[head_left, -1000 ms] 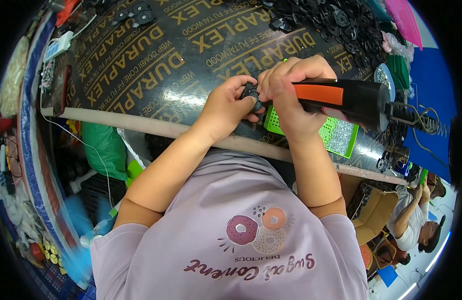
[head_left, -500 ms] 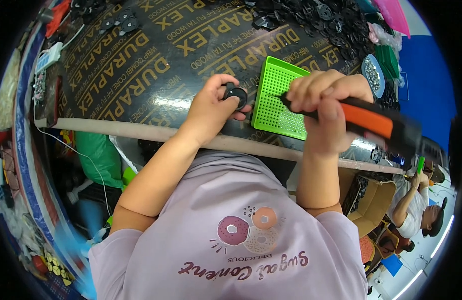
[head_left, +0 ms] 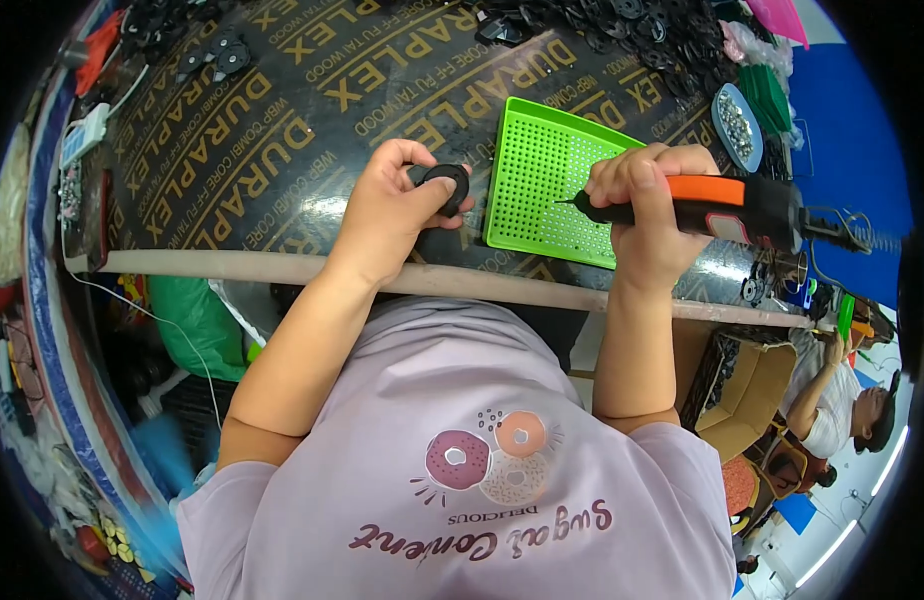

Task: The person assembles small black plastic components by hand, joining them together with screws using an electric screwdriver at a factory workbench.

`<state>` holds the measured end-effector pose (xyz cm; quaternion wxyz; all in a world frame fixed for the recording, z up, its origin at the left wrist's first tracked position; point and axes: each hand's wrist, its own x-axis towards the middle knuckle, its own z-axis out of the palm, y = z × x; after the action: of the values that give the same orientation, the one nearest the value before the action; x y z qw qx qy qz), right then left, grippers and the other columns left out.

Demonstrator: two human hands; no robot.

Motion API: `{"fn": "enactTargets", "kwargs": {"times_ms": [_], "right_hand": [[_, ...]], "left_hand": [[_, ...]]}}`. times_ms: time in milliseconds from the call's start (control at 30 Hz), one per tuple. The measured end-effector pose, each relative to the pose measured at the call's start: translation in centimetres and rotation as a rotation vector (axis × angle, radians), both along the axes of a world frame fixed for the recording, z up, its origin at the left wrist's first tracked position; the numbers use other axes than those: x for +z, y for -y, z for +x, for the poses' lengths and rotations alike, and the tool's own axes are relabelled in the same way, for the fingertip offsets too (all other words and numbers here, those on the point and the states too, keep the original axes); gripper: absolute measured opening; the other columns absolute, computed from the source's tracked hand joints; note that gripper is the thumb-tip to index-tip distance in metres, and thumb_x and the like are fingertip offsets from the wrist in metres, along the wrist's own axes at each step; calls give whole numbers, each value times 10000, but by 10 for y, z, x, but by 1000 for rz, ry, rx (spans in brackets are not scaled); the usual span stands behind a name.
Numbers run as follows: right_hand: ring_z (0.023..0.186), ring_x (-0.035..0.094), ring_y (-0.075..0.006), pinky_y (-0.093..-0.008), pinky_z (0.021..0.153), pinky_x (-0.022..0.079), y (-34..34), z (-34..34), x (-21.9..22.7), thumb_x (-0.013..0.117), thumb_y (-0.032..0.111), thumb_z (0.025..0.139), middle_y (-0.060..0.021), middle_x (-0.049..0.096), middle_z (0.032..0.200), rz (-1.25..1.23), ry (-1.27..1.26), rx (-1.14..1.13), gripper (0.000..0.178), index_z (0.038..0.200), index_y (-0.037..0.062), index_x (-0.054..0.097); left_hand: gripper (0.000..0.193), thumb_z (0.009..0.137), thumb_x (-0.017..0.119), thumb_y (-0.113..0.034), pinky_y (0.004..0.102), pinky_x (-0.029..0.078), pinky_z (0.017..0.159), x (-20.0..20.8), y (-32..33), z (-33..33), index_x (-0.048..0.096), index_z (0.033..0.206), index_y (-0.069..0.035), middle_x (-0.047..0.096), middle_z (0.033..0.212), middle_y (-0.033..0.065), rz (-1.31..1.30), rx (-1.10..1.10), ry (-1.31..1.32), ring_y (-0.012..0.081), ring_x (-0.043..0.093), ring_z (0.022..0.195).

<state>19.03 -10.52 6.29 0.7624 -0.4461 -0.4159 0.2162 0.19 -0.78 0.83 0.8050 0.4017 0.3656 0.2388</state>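
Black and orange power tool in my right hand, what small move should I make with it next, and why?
I'd probably ease the power tool down toward the green tray: your right hand has its thin tip pointing over the holes, while your left hand holds the round black part apart from it. Whether the tip carries anything is too small to tell.
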Motion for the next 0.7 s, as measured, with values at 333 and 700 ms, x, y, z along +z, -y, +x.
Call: {"fn": "enactTargets", "kwargs": {"times_ms": [333, 700], "right_hand": [[534, 576, -115, -224, 493, 466, 2, -7, -5, 684, -96, 777, -85, 597, 676, -57, 57, 27, 216, 843, 12, 509], [537, 576, -118, -228, 492, 471, 2, -10, -6, 677, -107, 767, -78, 590, 689, -81, 47, 27, 220, 839, 12, 507]], "left_hand": [[330, 914, 548, -47, 240, 573, 587, 8, -2, 2, 472, 1233, -8, 619, 1076, 135, -61, -31, -43, 209, 685, 781], [291, 920, 530, -39, 234, 576, 618, 2, -4, -1, 510, 1208, -3, 614, 1083, 126, -82, -37, 1, 218, 683, 828]]}}
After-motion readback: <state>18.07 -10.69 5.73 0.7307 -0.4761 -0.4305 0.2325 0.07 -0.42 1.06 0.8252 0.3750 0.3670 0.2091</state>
